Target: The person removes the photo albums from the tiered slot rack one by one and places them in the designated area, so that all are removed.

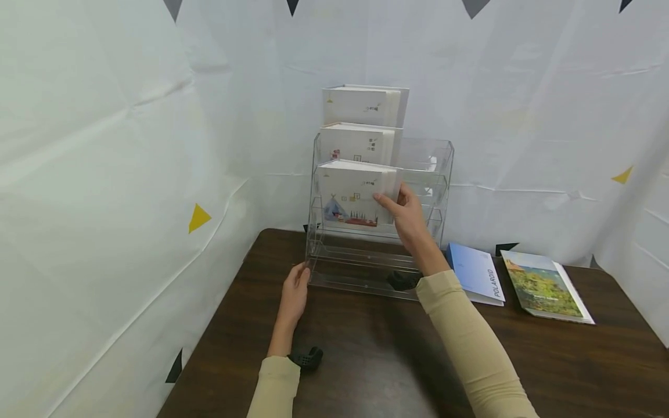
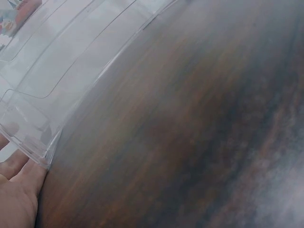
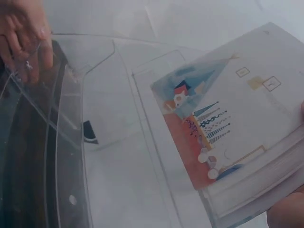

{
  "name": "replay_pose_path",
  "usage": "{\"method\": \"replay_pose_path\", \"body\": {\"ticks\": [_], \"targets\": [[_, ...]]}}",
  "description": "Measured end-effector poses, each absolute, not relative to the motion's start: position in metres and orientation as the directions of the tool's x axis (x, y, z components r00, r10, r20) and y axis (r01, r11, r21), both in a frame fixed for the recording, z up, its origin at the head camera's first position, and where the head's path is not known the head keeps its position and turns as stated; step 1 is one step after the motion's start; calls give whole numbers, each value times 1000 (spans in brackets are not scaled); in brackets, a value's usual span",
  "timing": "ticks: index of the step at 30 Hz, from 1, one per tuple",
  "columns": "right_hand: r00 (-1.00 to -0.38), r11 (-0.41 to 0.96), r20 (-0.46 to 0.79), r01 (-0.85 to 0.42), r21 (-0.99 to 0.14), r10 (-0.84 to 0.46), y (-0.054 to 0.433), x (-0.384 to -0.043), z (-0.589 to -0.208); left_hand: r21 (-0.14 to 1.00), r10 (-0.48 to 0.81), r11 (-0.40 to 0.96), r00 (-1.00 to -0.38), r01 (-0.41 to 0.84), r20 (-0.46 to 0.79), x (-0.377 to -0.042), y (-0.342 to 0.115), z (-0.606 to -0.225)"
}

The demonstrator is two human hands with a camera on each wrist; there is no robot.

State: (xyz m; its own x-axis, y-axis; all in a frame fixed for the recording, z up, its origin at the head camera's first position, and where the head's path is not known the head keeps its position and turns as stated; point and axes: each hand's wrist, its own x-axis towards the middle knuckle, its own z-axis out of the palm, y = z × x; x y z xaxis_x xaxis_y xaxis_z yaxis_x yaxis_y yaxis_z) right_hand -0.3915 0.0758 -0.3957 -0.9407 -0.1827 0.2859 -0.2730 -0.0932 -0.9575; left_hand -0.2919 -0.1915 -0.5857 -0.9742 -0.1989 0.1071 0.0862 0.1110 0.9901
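Note:
My right hand (image 1: 410, 217) grips a white hardcover book (image 1: 345, 186) at its right edge, thumb on the front cover and fingers toward the back. A blue tent and a red strip are printed on this cover. In the head view the book overlaps the middle tiers of a clear tiered display rack (image 1: 366, 285); the right wrist view shows its illustrated cover (image 3: 190, 137) close up. At the rack's lower left corner, my left hand (image 1: 294, 293) touches the side with extended fingers, seen through clear plastic in the left wrist view (image 2: 21, 190).
Two more white books stand in the upper tiers, a middle one (image 1: 350, 142) and a top one (image 1: 355, 104). Right of the rack lie a blue Polaroid book (image 1: 473, 273) and a book with a landscape cover (image 1: 543, 287) on the dark wooden table (image 1: 366, 348). White sheeting (image 1: 522, 116) surrounds it.

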Motion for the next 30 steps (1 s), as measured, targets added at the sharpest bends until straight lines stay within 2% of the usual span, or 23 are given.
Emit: {"method": "replay_pose_path", "body": {"ticks": [13, 25, 30], "targets": [[-889, -141, 428, -408, -902, -162, 101, -359, -369, 992, -176, 91, -979, 90, 105, -293, -193, -586], [-881, 83, 436, -456, -886, -186, 143, -302, -359, 991, -184, 113, -979, 69, 90, -294, -210, -581], [-891, 92, 419, -438, -894, -174, 168, -285, -366, 990, -201, 119, -975, 69, 92, -294, -213, -582]]}}
